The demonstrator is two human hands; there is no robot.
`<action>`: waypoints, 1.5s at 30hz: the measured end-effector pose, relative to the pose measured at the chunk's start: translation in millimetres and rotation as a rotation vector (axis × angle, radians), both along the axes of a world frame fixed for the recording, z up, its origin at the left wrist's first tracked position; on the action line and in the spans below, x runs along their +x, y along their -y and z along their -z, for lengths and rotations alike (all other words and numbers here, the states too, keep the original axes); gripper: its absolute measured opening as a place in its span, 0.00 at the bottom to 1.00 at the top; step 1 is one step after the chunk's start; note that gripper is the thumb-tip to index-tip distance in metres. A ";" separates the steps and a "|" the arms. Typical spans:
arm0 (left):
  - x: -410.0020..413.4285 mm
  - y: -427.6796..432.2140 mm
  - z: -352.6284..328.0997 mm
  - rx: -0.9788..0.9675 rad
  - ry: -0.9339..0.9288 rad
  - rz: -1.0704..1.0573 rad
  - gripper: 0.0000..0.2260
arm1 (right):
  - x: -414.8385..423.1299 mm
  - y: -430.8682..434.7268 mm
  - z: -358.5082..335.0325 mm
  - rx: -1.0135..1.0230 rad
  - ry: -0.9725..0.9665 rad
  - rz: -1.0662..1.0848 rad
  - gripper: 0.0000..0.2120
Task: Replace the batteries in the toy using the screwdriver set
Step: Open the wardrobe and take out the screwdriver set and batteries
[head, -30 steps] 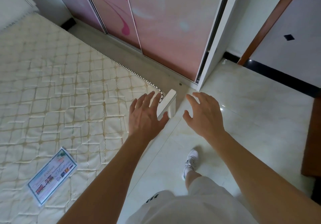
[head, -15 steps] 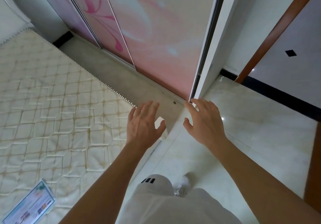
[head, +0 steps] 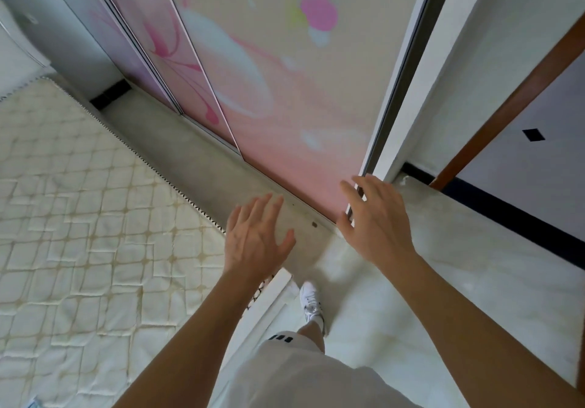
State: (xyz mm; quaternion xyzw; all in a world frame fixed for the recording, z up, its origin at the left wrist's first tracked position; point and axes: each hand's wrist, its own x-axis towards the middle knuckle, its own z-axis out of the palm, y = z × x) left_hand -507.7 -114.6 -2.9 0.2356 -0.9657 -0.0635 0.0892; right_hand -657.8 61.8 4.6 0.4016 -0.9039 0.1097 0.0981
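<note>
Both hands have moved closer to the pink flower-printed sliding wardrobe door (head: 285, 97), which now fills more of the view as the person steps past the quilted cream mattress (head: 79, 217).

Left hand (head: 256, 239) and right hand (head: 376, 220) are spread with straight fingers and hold nothing. The right fingertips (head: 348, 192) lie at the door's right edge beside the white frame (head: 411, 97); contact cannot be confirmed. Neither the toy nor the screwdriver set is in view, and both are perhaps stored behind the door. The step in hand appears to be sliding this door open. It is best done by hooking the right fingertips round the edge, laying the left palm flat on the panel, and pushing evenly leftward along the track.
</note>
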 end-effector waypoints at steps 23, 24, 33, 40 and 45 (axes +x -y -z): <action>-271.6 133.5 -163.5 -0.285 -0.412 0.245 0.39 | -208.0 117.3 -197.8 -0.109 -0.644 -0.120 0.27; -278.5 136.5 -169.9 -0.311 -0.423 0.256 0.40 | -212.0 119.4 -200.1 -0.096 -0.653 -0.118 0.27; -352.9 163.8 -180.5 -0.480 -0.554 0.350 0.58 | -234.0 134.6 -215.9 0.068 -0.786 0.055 0.29; -373.8 186.8 -169.8 -0.451 -0.708 0.444 0.52 | -237.9 150.5 -213.6 0.154 -0.912 0.179 0.30; -375.2 203.7 -168.9 -0.438 -0.719 0.450 0.54 | -240.8 166.8 -212.4 0.134 -0.923 0.156 0.27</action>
